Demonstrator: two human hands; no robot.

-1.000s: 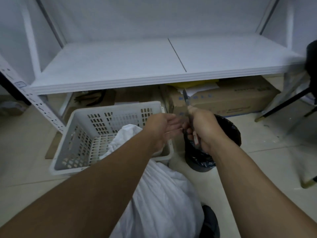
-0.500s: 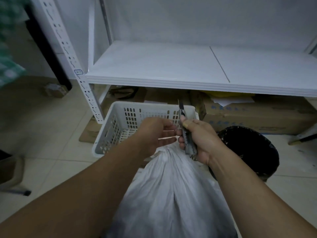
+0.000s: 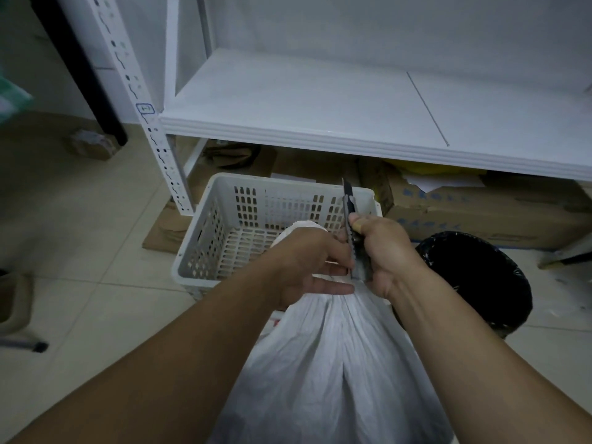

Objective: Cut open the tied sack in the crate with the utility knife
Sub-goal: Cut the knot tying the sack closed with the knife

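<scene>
Head view: blue "1-1" label [image 3: 145, 108] on white shelf upright [image 3: 128, 88].

we saw a white shelf board [image 3: 320, 100] with a thin seam running across it, carried on a white perforated upright [image 3: 150, 123] that bore a small blue-marked label [image 3: 145, 108]. under the board lay a cardboard box [image 3: 487, 213] with blue print on its side, and something yellow [image 3: 416, 168] and white sheets of paper [image 3: 445, 182] rested on top of it. flattened cardboard [image 3: 166, 232] lay on the pale tiled floor [image 3: 80, 251] at the foot of the upright. to the right stood a round bin with a black liner [image 3: 480, 277]. a dark post [image 3: 80, 68] rose at the left, with a small crumpled brownish packet [image 3: 89, 145] near its base
</scene>
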